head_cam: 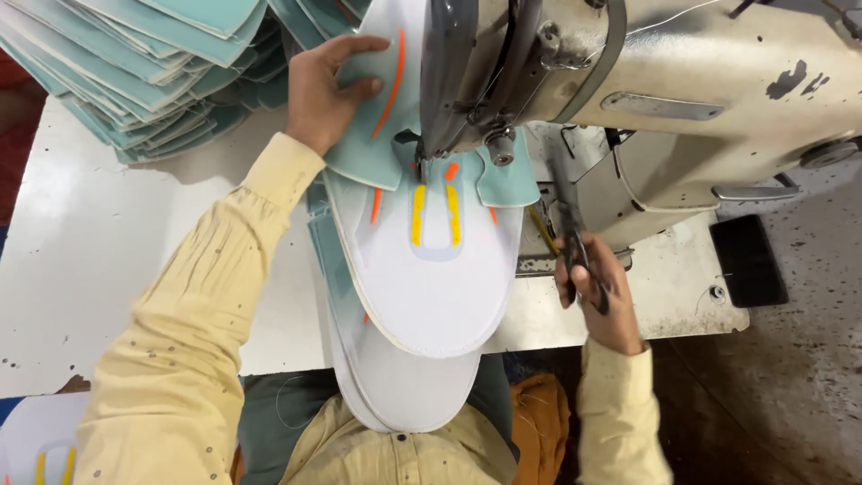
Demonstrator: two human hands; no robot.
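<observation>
My left hand (328,90) lies flat on a teal and white shoe upper piece (431,269) with orange and yellow stripes, pressing its far part beside the sewing machine head (628,81). The piece sits under the needle area (431,148) and hangs over the table's front edge, with a second white piece (404,386) beneath it. My right hand (597,292) grips black scissors (570,220) with the blades pointing up toward the machine, just right of the piece.
A tall stack of teal cut pieces (144,63) fills the back left of the white table (81,251). A black pad (747,260) lies on the floor at right. Another white piece with yellow stripes (45,449) shows at bottom left.
</observation>
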